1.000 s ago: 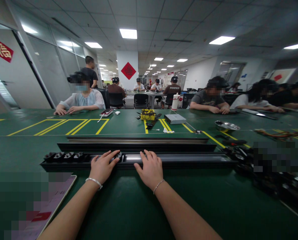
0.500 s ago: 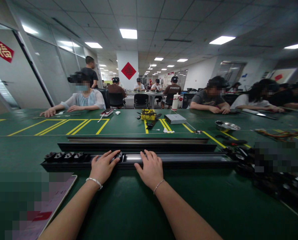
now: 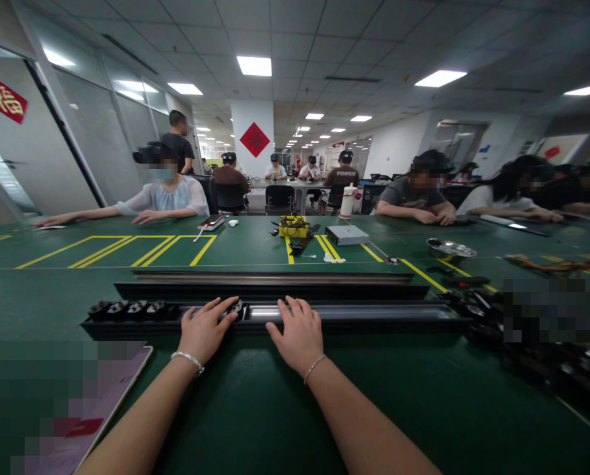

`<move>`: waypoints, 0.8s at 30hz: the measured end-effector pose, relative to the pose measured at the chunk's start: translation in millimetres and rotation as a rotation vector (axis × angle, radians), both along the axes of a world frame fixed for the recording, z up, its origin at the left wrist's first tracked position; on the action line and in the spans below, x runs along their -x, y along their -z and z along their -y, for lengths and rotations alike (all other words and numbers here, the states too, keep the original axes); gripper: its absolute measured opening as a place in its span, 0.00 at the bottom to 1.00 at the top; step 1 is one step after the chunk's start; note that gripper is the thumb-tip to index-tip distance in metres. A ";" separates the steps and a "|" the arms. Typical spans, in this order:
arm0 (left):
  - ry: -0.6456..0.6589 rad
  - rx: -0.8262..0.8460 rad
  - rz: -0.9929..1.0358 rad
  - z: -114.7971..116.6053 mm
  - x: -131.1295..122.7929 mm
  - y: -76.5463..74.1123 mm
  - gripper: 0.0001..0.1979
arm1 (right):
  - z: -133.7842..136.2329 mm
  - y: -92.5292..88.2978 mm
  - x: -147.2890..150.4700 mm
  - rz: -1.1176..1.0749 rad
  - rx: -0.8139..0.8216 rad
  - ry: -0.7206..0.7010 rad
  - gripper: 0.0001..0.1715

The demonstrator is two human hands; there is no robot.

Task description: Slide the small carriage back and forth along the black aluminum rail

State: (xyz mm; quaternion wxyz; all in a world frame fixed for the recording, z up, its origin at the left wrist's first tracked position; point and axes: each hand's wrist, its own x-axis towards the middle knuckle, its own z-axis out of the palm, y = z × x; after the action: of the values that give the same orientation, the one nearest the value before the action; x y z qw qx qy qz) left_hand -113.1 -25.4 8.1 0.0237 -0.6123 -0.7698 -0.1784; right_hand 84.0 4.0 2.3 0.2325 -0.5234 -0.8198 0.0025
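A long black rail [image 3: 374,319] lies across the green table [image 3: 255,402] in front of me, with a second black rail [image 3: 275,285] just behind it. My left hand [image 3: 203,330] rests on the near rail, fingers stretched out, the tips touching a small black part [image 3: 235,307] seated in the channel. My right hand [image 3: 299,330] lies flat on the same rail a little to the right, fingers spread, holding nothing. Several small black parts [image 3: 129,309] sit in a row in the rail's left end.
A tablet [image 3: 84,412] lies at the near left. A heap of dark parts [image 3: 478,310] lies to the right, a metal bowl [image 3: 448,249] behind it. A yellow cable reel [image 3: 294,226] and a grey box [image 3: 347,235] stand mid-table. Other people sit across.
My hands have stayed in place on the rail. The person across on the left has stretched an arm further out to the left over the table.
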 end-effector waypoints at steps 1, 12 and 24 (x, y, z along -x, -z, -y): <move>-0.004 0.000 -0.001 0.2 -0.5 -0.4 0.19 | 0.1 0.0 0.1 0.003 0.001 0.001 0.30; 0.023 0.002 0.005 -0.3 1.1 1.3 0.18 | 0.0 -0.2 -0.3 -0.005 0.007 0.008 0.30; 0.016 0.008 -0.003 -0.8 0.0 1.0 0.18 | 0.2 0.0 -0.2 -0.020 -0.011 -0.001 0.30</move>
State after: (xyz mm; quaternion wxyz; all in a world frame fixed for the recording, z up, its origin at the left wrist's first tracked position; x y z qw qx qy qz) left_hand -113.2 -24.6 7.2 0.0208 -0.6188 -0.7656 -0.1744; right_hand 84.2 3.7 2.3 0.2434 -0.5215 -0.8178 0.0034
